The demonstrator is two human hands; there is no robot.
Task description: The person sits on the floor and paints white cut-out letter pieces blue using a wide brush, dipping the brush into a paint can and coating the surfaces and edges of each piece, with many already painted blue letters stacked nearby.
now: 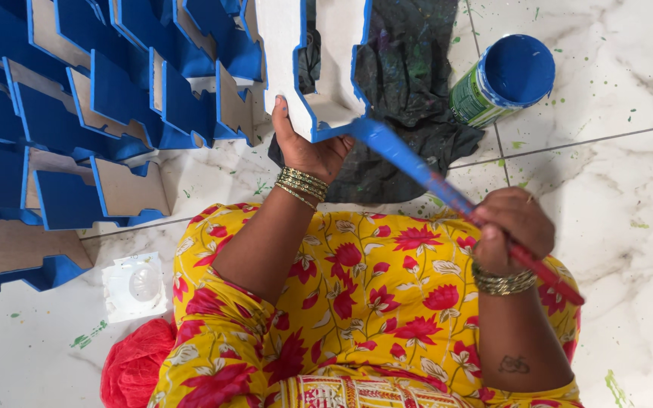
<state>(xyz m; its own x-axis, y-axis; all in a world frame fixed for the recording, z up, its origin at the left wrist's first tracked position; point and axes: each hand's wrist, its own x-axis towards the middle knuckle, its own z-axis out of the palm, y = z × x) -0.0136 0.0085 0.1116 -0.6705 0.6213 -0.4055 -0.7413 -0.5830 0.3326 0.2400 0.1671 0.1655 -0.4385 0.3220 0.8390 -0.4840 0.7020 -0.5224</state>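
I count one paint can, one brush, one dark rag, one white lid, and many blue-edged boards.

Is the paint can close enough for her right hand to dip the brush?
Probably yes: the right hand holds a long brush, and bare floor and a dark cloth lie before the open can.

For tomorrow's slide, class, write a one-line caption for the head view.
Left hand steadies a white cut-out board while the right hand brushes blue paint on its edge with a red-handled paintbrush.
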